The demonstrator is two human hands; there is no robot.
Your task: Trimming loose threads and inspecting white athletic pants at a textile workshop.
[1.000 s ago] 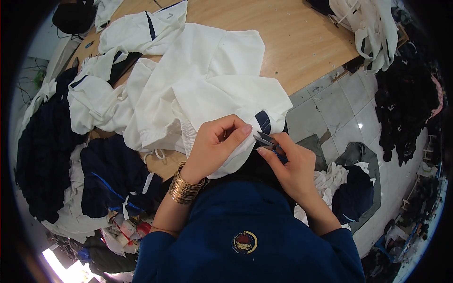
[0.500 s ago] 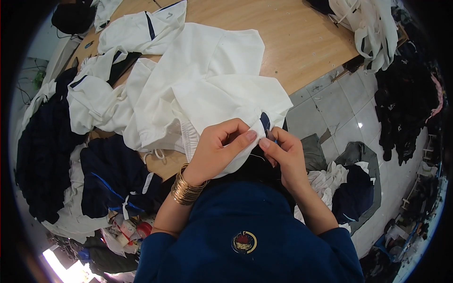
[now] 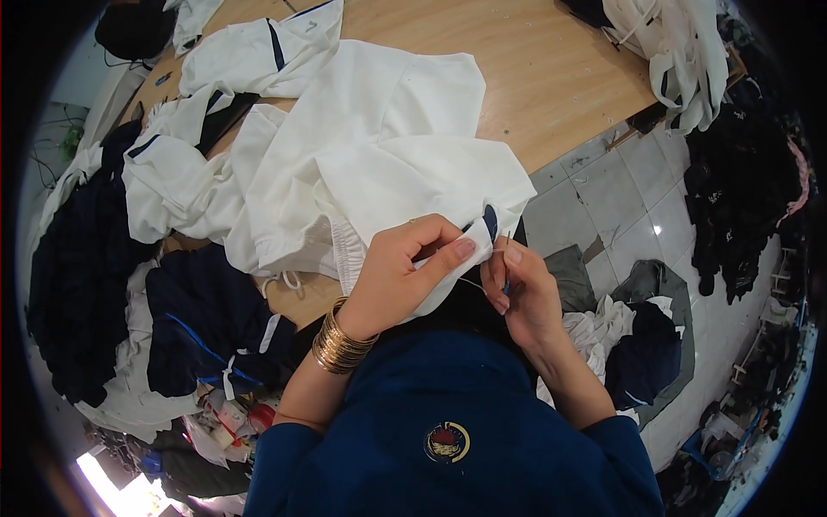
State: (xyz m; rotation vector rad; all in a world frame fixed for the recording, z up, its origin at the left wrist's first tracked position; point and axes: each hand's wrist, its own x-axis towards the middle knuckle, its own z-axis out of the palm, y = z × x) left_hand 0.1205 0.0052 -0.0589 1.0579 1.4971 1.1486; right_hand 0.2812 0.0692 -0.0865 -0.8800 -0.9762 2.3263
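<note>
White shorts [image 3: 413, 181] with a gathered elastic waistband lie over the table edge and toward my lap. My left hand [image 3: 409, 267] is closed, pinching their hem between thumb and forefinger beside a navy insert [image 3: 491, 221]. Just right of that hem, my right hand [image 3: 527, 289] is closed around small thread snips [image 3: 506, 286]. A bit of blue and a thin dark tip show; my fingers cover the rest. A fine white thread [image 3: 499, 251] runs from the hem toward my right fingertips.
More white garments [image 3: 258, 56] lie on the wooden table [image 3: 551, 77]. Navy clothes [image 3: 215, 319] are heaped at the left. White pieces [image 3: 680, 60] hang off the far right corner. Cloth piles [image 3: 642, 353] and dark garments [image 3: 736, 198] lie on the tiled floor.
My right hand has drawn slightly right, away from the hem, and turned so the snips' tip points up. The thread now shows between my hands. My left hand keeps its pinch.
</note>
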